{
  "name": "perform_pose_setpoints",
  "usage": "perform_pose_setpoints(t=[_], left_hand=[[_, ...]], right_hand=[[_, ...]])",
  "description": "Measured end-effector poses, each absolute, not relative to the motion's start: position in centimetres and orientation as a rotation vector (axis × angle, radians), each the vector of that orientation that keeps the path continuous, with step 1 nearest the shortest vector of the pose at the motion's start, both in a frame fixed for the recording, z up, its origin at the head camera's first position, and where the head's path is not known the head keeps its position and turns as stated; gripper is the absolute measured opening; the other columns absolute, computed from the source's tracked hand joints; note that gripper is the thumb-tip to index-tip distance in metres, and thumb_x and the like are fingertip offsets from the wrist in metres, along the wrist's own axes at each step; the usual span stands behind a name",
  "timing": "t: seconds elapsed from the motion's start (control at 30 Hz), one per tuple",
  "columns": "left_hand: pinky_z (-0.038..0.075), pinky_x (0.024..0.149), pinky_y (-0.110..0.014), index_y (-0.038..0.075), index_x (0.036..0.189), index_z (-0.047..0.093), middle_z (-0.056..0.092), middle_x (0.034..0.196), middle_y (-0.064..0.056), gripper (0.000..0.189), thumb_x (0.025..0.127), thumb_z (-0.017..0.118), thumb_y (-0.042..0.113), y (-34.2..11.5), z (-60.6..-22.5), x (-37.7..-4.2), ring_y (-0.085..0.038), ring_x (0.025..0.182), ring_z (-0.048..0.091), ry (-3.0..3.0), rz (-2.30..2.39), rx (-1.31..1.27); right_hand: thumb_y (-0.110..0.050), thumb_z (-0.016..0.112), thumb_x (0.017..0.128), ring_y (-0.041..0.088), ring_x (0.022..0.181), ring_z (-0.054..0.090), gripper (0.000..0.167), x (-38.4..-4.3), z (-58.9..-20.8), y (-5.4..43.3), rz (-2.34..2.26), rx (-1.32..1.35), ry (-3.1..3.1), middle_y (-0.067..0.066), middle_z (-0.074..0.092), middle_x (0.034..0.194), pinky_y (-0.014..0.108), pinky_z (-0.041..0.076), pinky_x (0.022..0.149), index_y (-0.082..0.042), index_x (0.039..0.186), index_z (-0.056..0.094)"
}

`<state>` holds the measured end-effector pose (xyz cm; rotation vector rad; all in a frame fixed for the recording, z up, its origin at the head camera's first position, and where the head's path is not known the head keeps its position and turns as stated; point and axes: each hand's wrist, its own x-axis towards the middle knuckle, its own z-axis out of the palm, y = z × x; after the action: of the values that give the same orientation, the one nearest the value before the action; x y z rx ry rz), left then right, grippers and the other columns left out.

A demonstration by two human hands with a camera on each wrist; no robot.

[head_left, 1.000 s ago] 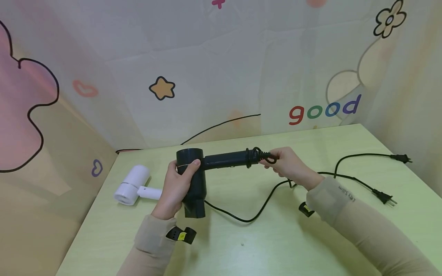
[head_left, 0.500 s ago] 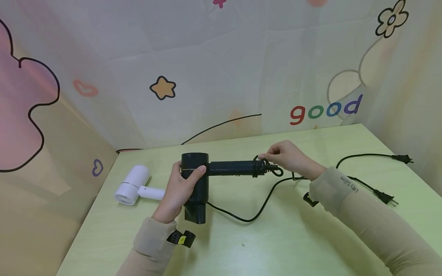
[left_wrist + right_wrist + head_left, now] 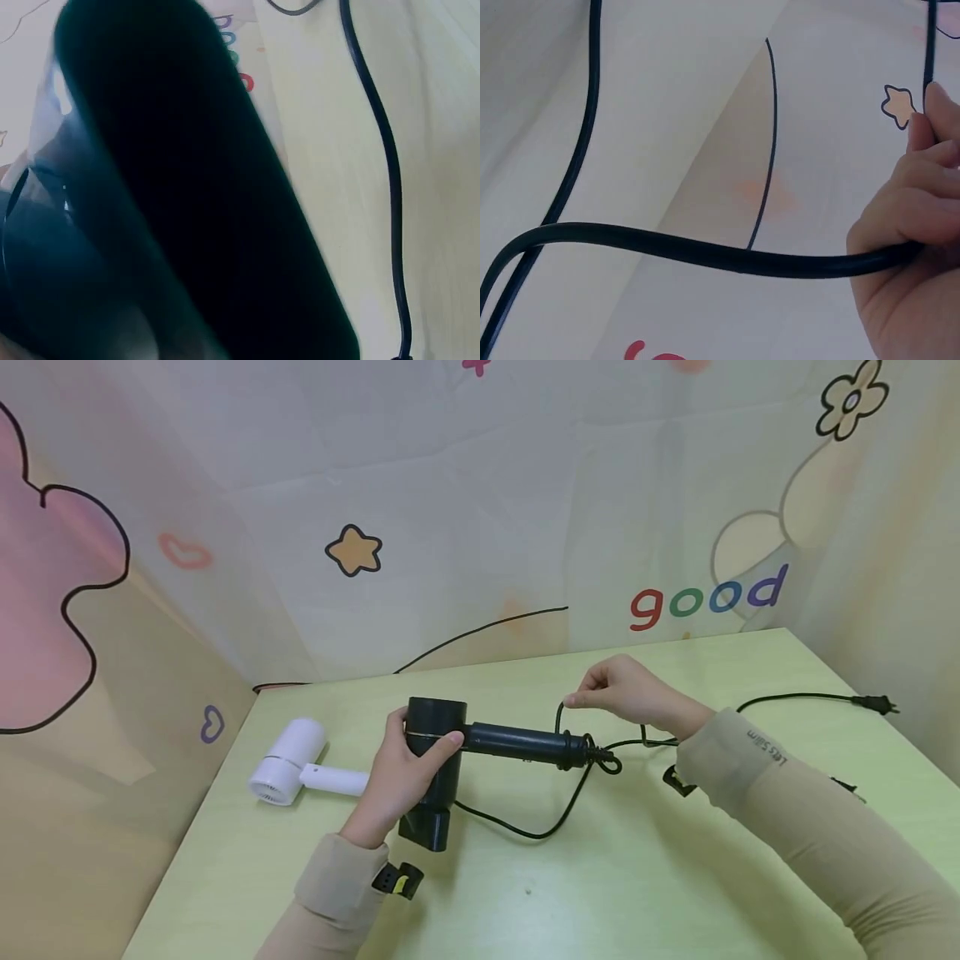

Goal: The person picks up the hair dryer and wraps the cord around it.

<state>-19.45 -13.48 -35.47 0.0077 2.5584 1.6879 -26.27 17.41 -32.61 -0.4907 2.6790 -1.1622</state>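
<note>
A black hair dryer (image 3: pixel 525 742) is held above the table by my left hand (image 3: pixel 408 768), whose thumb and fingers wrap its barrel. Its handle points right and tilts slightly down, with a few turns of cord round the end. In the head view my right hand (image 3: pixel 626 693) pinches the black cord (image 3: pixel 558 718) above and beyond the handle end. The right wrist view shows the same cord (image 3: pixel 802 264) running through the curled fingers. Seen from the left wrist, the dark dryer body (image 3: pixel 202 180) fills much of the picture.
A white hair dryer (image 3: pixel 288 762) lies at the table's left, its handle end hidden behind my left hand. Black cord (image 3: pixel 517 833) curves over the table (image 3: pixel 600 902). A plug (image 3: pixel 873 703) lies near the right edge; another is mostly covered by my right sleeve. A printed curtain (image 3: pixel 465 527) hangs behind.
My right hand has risen from the handle end, drawing a length of cord up off it. The black hair dryer has shifted right, and its handle end has dipped.
</note>
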Motion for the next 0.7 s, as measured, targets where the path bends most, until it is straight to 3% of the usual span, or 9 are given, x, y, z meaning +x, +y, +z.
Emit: perform_pose_setpoints(t=[0.47,0.7], left_hand=[[0.052,0.072,-0.035,0.014,0.147,0.017,0.059,0.111,-0.015,0.088,0.084,0.063,0.054,-12.0,-35.8,-19.8,-0.025,0.091,0.062,2.709,1.633,-0.020],[0.052,0.074,-0.036,0.012,0.147,0.017,0.058,0.111,-0.014,0.086,0.086,0.062,0.052,-11.9,-35.9,-20.0,-0.026,0.092,0.061,2.753,1.668,-0.089]], right_hand=[[-0.028,0.065,0.089,0.012,0.051,0.029,0.025,-24.3,-29.3,16.4,-1.137,-0.491,2.732,-0.005,0.036,0.055,0.026,0.028,0.050,-0.007,0.076,0.065],[-0.026,0.065,0.088,0.013,0.054,0.033,0.020,-23.0,-28.4,15.5,-1.137,-0.477,2.744,-0.003,0.045,0.059,0.026,0.029,0.051,-0.009,0.079,0.071]])
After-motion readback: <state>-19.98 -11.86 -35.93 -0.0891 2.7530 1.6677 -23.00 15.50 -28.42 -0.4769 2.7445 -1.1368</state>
